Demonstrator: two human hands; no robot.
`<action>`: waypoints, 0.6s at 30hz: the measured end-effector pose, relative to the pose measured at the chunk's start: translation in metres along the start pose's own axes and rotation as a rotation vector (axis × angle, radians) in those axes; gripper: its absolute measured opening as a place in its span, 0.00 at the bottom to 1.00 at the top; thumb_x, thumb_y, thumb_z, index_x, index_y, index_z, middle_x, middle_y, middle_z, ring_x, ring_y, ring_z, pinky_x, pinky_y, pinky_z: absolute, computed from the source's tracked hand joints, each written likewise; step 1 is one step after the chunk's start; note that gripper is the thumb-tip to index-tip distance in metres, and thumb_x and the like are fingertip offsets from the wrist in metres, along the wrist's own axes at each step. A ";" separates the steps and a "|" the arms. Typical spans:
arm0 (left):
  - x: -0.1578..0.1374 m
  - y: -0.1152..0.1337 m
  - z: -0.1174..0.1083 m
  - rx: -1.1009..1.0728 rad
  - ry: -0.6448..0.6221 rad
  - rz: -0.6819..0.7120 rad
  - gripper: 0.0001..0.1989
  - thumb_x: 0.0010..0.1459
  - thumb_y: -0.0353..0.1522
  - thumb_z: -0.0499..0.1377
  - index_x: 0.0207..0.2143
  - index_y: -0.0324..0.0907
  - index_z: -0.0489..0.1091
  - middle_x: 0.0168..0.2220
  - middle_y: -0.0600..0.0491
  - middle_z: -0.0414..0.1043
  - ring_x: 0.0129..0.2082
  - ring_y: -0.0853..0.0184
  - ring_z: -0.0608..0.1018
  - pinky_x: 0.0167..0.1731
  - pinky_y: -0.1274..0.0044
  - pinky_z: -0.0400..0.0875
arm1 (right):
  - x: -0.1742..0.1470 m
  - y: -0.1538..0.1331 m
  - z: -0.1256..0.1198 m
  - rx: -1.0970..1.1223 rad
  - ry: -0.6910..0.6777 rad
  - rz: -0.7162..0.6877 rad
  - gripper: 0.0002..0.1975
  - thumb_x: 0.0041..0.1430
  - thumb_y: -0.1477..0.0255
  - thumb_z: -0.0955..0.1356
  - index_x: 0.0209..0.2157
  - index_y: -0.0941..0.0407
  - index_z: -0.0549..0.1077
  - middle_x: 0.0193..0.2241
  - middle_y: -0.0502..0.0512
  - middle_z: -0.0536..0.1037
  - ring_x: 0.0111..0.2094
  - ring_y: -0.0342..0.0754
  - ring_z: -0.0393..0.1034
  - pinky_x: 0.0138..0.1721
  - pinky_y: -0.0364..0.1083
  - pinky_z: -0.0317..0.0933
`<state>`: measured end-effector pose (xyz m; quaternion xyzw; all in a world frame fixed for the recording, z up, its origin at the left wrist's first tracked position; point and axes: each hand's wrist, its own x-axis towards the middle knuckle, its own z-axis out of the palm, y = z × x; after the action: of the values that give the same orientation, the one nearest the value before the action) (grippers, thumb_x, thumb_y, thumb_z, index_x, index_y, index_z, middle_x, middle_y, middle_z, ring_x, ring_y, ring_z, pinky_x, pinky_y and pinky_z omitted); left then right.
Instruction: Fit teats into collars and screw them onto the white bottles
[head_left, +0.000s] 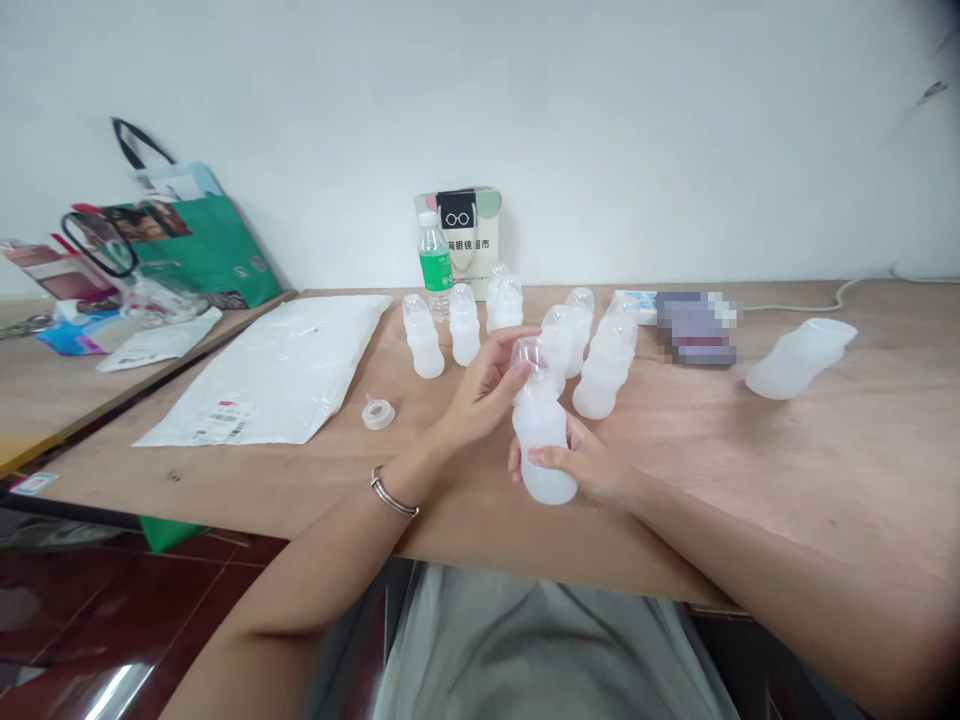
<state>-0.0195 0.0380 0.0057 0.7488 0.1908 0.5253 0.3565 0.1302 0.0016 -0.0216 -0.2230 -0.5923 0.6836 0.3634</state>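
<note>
A frosted white baby bottle with a clear dome cap is held between my hands above the table's front part. Wrapped round the lower body of the bottle is my right hand. My left hand has its thumb and fingers on the cap at the top. Behind them stand several similar capped bottles, some partly hidden by the held one. A loose nipple with its ring lies to the left of my left hand. Far right, an uncapped bottle body appears tilted.
A white plastic mailing bag lies flat on the left of the wooden table. At the back are a water bottle, a paper bag and a blurred-out dark item. A green bag stands at far left.
</note>
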 end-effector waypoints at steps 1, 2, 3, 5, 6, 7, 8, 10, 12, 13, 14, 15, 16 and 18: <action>-0.002 -0.002 0.001 0.005 -0.003 0.003 0.18 0.61 0.39 0.49 0.52 0.46 0.55 0.43 0.49 0.65 0.39 0.68 0.72 0.35 0.75 0.70 | 0.000 -0.001 0.001 0.008 0.023 0.001 0.16 0.48 0.69 0.70 0.35 0.55 0.59 0.24 0.48 0.74 0.24 0.44 0.70 0.23 0.43 0.61; -0.004 -0.004 0.003 0.013 -0.008 0.014 0.21 0.59 0.39 0.51 0.54 0.46 0.53 0.44 0.48 0.64 0.39 0.67 0.71 0.35 0.74 0.70 | -0.001 -0.002 0.001 0.014 0.043 0.007 0.17 0.47 0.69 0.70 0.35 0.55 0.59 0.23 0.48 0.74 0.24 0.44 0.70 0.23 0.43 0.61; -0.006 -0.006 0.004 0.024 -0.017 0.026 0.25 0.56 0.40 0.54 0.55 0.47 0.51 0.46 0.48 0.63 0.40 0.66 0.71 0.36 0.73 0.70 | -0.002 -0.002 0.002 0.017 0.058 0.016 0.17 0.47 0.69 0.70 0.35 0.55 0.59 0.22 0.47 0.74 0.23 0.44 0.70 0.22 0.43 0.61; -0.009 -0.008 0.005 0.048 -0.040 0.046 0.35 0.49 0.39 0.61 0.56 0.48 0.47 0.48 0.48 0.60 0.42 0.63 0.70 0.39 0.71 0.70 | -0.003 -0.003 0.002 0.011 0.073 0.032 0.16 0.47 0.70 0.69 0.35 0.55 0.59 0.22 0.47 0.73 0.22 0.44 0.69 0.23 0.43 0.61; -0.010 -0.009 0.006 0.067 -0.046 0.052 0.38 0.46 0.39 0.63 0.56 0.49 0.46 0.49 0.48 0.58 0.44 0.62 0.70 0.40 0.70 0.70 | -0.003 -0.003 0.002 0.009 0.076 0.032 0.15 0.47 0.70 0.69 0.34 0.55 0.59 0.22 0.47 0.73 0.22 0.44 0.69 0.23 0.43 0.62; -0.010 -0.009 0.006 0.090 -0.044 0.056 0.40 0.44 0.38 0.65 0.55 0.50 0.47 0.50 0.49 0.57 0.44 0.61 0.69 0.41 0.69 0.70 | -0.004 -0.002 0.001 0.009 0.080 0.026 0.14 0.48 0.71 0.69 0.34 0.55 0.60 0.21 0.47 0.73 0.22 0.44 0.69 0.23 0.43 0.61; -0.010 -0.009 0.006 0.116 -0.036 0.056 0.39 0.43 0.37 0.65 0.55 0.50 0.47 0.50 0.49 0.56 0.45 0.61 0.69 0.42 0.69 0.69 | -0.004 -0.001 0.001 0.013 0.083 0.019 0.13 0.48 0.71 0.68 0.34 0.55 0.60 0.21 0.47 0.73 0.22 0.44 0.69 0.23 0.43 0.61; -0.009 -0.010 0.007 0.150 -0.008 0.052 0.37 0.44 0.37 0.64 0.54 0.50 0.49 0.50 0.49 0.55 0.46 0.60 0.68 0.43 0.68 0.69 | -0.003 0.001 0.000 0.016 0.087 0.006 0.11 0.50 0.72 0.67 0.34 0.55 0.61 0.21 0.47 0.73 0.22 0.44 0.69 0.22 0.43 0.61; -0.009 -0.011 0.007 0.139 0.002 0.035 0.35 0.45 0.37 0.64 0.53 0.48 0.49 0.47 0.49 0.58 0.45 0.61 0.69 0.43 0.68 0.68 | -0.002 0.003 -0.001 0.008 0.089 -0.002 0.09 0.50 0.72 0.66 0.34 0.55 0.61 0.21 0.47 0.73 0.22 0.44 0.69 0.22 0.43 0.62; -0.009 -0.012 0.007 0.123 0.006 0.024 0.35 0.45 0.37 0.64 0.53 0.48 0.49 0.45 0.50 0.59 0.43 0.62 0.69 0.42 0.69 0.69 | -0.001 0.004 0.000 0.003 0.090 -0.009 0.09 0.50 0.72 0.66 0.34 0.55 0.62 0.21 0.48 0.73 0.22 0.43 0.69 0.22 0.43 0.62; -0.010 -0.012 0.007 0.106 0.008 0.009 0.35 0.45 0.37 0.63 0.52 0.47 0.49 0.44 0.50 0.60 0.42 0.63 0.70 0.41 0.69 0.69 | 0.000 0.005 0.001 -0.002 0.092 -0.015 0.09 0.50 0.71 0.67 0.33 0.55 0.61 0.20 0.47 0.73 0.21 0.43 0.69 0.22 0.43 0.62; -0.011 -0.012 0.006 0.089 0.009 -0.008 0.34 0.46 0.37 0.63 0.52 0.47 0.49 0.42 0.50 0.61 0.41 0.63 0.70 0.40 0.69 0.69 | 0.001 0.005 0.002 -0.006 0.098 -0.019 0.10 0.50 0.71 0.67 0.33 0.55 0.61 0.20 0.47 0.73 0.20 0.43 0.68 0.21 0.42 0.61; -0.013 -0.012 0.006 0.074 0.012 -0.028 0.34 0.46 0.37 0.63 0.52 0.47 0.49 0.41 0.51 0.62 0.40 0.64 0.71 0.39 0.70 0.70 | 0.002 0.005 0.003 -0.008 0.102 -0.017 0.10 0.49 0.71 0.67 0.33 0.55 0.61 0.19 0.47 0.73 0.20 0.43 0.68 0.20 0.42 0.61; -0.017 -0.010 0.006 0.048 0.029 -0.060 0.33 0.47 0.36 0.62 0.52 0.47 0.48 0.39 0.52 0.63 0.38 0.65 0.72 0.36 0.72 0.70 | 0.004 0.005 0.005 -0.014 0.097 0.004 0.13 0.47 0.71 0.68 0.33 0.55 0.59 0.18 0.46 0.73 0.19 0.43 0.68 0.19 0.42 0.61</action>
<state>-0.0193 0.0319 -0.0141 0.7434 0.2307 0.5204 0.3511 0.1231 0.0009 -0.0252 -0.2595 -0.5782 0.6686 0.3890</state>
